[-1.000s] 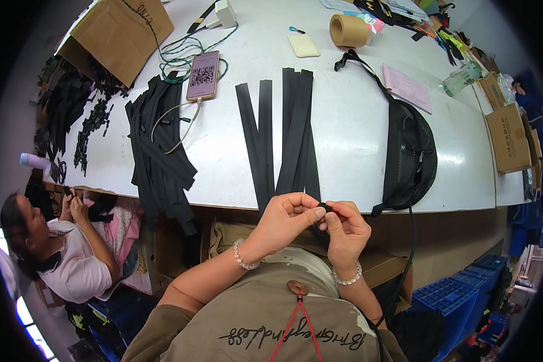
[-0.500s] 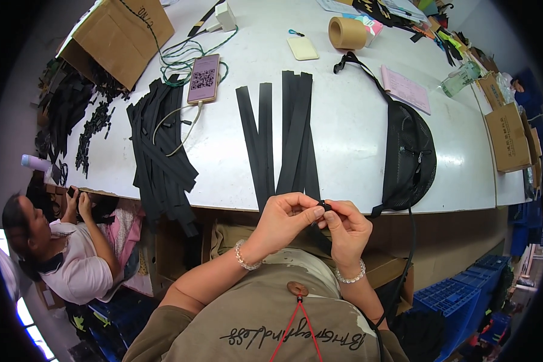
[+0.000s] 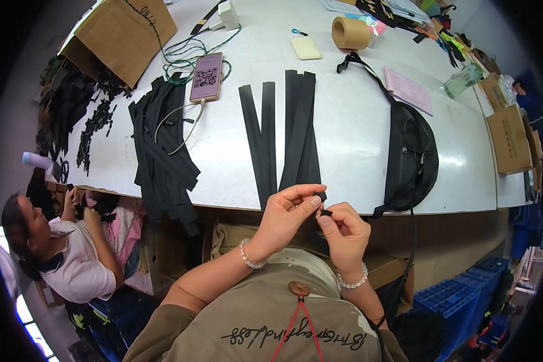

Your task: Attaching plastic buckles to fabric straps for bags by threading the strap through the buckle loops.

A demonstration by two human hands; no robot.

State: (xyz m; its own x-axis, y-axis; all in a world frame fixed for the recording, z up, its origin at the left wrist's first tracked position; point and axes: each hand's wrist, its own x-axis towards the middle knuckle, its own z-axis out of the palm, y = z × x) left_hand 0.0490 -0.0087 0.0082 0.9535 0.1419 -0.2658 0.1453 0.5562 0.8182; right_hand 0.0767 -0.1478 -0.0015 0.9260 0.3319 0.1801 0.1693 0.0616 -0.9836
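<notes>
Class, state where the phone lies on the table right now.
In the head view, the phone lies on the white table, upper left, between the cardboard box and the black strips.

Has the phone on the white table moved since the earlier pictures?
No. The phone lies at the same spot beside the cardboard box, with its cable leading the same way.

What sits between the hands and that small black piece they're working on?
Nothing visible. Both the left hand and the right hand already pinch the small black piece between their fingertips, just off the near edge of the white table.
</notes>
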